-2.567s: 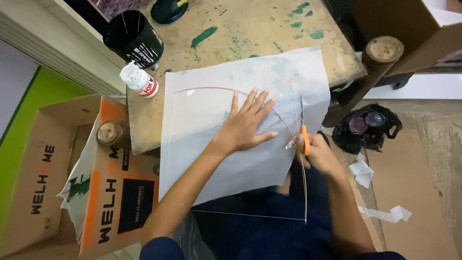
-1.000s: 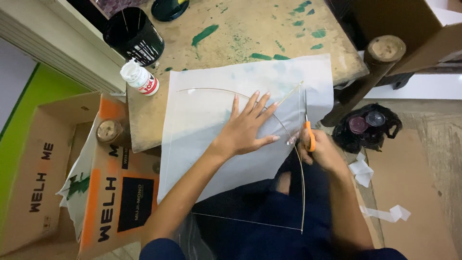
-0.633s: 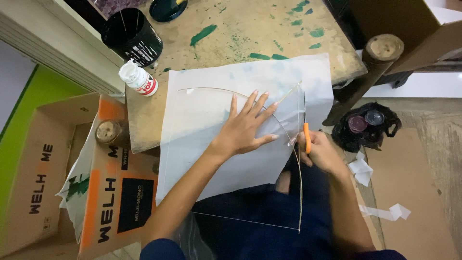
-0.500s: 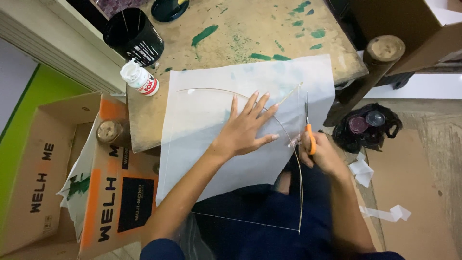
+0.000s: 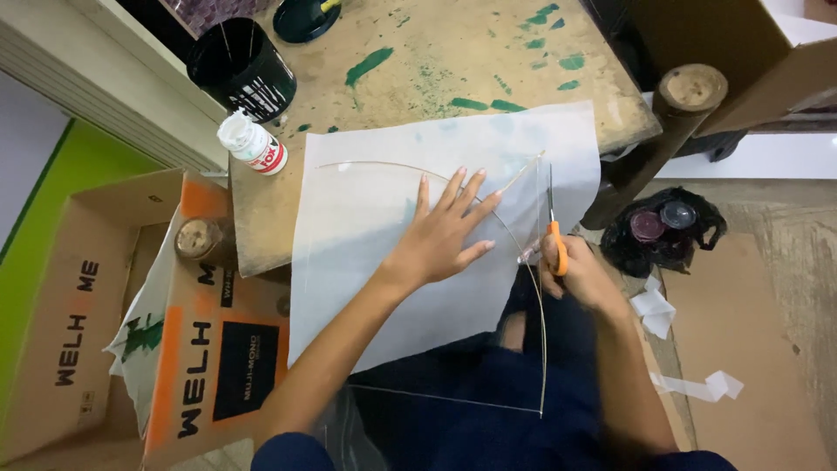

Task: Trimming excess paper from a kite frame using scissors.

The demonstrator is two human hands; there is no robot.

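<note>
My left hand [image 5: 440,234] lies flat with fingers spread on a clear plastic sheet [image 5: 366,209] that rests over a white paper sheet [image 5: 523,139] on the wooden table. The clear sheet has a curved cut edge and hangs off the table over my lap. My right hand [image 5: 580,270] grips orange-handled scissors [image 5: 554,222], their blades pointing away from me along the right edge of the clear sheet, close to my left fingertips.
A paint-stained wooden table [image 5: 436,61] holds a black pot [image 5: 242,68], a white glue bottle [image 5: 251,143] and a dark dish [image 5: 305,16]. Cardboard boxes [image 5: 105,323] stand at left. A black bag with jars [image 5: 664,228], a log post [image 5: 680,105] and paper scraps [image 5: 697,384] lie right.
The scissors have crept forward along the right edge of the clear sheet. The paper and sheet shifted slightly. My left hand stays pressed flat in much the same place.
</note>
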